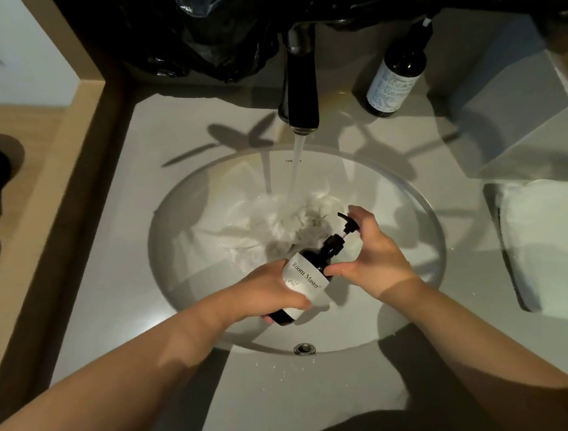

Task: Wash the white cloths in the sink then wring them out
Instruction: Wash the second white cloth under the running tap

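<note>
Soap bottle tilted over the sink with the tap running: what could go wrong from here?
The left hand holds the bottle tilted; it might slip into the sink as the right hand pumps. The tap runs onto the cloths heaped in it; they might block the drain.

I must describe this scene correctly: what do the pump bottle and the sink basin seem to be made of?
The pump bottle looks like dark, glossy plastic or glass, which one I cannot tell, with a matte white label, likely paper. The sink basin looks like glazed white ceramic: smooth, with soft reflections.
</note>
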### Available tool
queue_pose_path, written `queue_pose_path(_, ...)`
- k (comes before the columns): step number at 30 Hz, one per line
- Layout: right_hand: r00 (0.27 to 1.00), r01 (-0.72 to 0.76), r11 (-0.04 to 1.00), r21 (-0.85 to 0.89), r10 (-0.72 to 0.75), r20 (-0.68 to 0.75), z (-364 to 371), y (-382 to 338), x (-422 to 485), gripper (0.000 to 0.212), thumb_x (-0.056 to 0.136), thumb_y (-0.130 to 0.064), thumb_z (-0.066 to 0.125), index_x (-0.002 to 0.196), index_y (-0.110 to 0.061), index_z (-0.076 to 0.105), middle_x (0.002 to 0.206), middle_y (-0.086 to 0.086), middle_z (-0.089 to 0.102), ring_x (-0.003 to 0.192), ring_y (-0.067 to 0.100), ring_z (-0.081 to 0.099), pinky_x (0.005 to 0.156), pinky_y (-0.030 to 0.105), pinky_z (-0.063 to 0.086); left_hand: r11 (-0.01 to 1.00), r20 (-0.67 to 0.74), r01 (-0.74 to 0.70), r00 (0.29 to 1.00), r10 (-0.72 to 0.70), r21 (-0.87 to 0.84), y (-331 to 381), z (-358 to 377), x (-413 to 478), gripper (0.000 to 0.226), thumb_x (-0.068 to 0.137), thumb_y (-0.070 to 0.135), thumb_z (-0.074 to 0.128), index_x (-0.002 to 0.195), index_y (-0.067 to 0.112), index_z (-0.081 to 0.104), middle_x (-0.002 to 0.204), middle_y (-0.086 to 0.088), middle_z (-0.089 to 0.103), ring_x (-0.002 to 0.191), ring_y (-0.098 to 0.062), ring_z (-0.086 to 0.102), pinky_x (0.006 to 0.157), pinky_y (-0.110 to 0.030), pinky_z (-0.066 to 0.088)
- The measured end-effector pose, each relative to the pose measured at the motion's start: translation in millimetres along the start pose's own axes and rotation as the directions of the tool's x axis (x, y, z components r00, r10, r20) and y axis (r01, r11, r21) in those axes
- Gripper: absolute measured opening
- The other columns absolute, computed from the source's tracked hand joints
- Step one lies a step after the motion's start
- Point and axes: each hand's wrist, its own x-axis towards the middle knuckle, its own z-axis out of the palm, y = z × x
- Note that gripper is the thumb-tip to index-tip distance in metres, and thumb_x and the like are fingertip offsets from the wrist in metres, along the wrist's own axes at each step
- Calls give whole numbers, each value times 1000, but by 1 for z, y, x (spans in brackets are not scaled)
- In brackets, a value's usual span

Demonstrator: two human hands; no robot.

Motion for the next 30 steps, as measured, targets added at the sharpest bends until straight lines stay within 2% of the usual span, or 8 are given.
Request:
queue_pose_path(6,997,-69,994,-85,72,36,-4,-4,8,97,58,-22,87,142,-24,39,118,-9,55,118,17,52,86,23,38,997,-6,17,1000,-17,81,4,0,-1,27,71,21,70,90,32,53,78,6,63,50,-4,57,49,-23,46)
queue_pose_path(9,998,-52,996,-77,54,17,-3,-5,12,96,56,-18,86,142,-27,42,119,-8,57,111,12,52,84,21,37,996,-79,15,997,-8,88,6,-1,-1,29,71,19,70,84,36,49,80,10,61,61,-4,60,48,-17,44)
queue_pose_path(11,998,-41,997,-64,38,-45,-4,-8,15,90,62,-16,85,142,-25,44,122,-6,58,112,10,52,89,21,39,995,-105,4,994,7,104,10,-2,1,31,71,21,70,83,38,47,83,12,59,70,-4,61,51,-17,45)
queue_pose_path(14,986,12,999,-32,-18,-169,-11,-15,28,71,73,-14,81,138,-18,51,132,0,59,122,17,54,105,25,39,999,-91,15,996,-19,-44,16,13,10,36,71,23,73,94,37,48,84,7,61,63,-9,61,43,-21,44)
queue_pose_path(17,994,39,997,-60,-45,-101,-17,-14,38,66,76,-15,79,136,-19,53,134,-1,57,124,15,54,108,26,38,987,-123,34,991,-54,-158,13,30,15,48,68,26,74,109,30,49,88,0,65,59,-13,62,42,-24,45)
queue_pose_path(21,998,-3,997,-82,-1,-57,-13,0,37,63,80,-8,74,137,-21,52,135,2,57,123,17,55,105,25,40,989,-103,72,991,-85,-130,7,29,17,46,68,25,73,107,26,50,88,-2,65,65,-15,64,47,-26,47)
queue_pose_path(26,997,-3,1000,-12,2,-79,4,5,38,56,83,2,66,136,-13,53,132,8,59,124,24,54,108,35,41,993,-153,73,984,-87,-98,8,28,19,43,67,23,70,106,28,52,83,-4,66,59,-17,64,46,-25,48)
queue_pose_path(30,998,-25,996,-86,20,-59,4,9,39,55,85,-9,69,137,-18,52,130,5,61,122,20,55,106,31,41,996,-134,92,987,-93,-17,8,19,17,43,67,26,70,105,33,52,87,0,67,66,-18,69,50,-29,54)
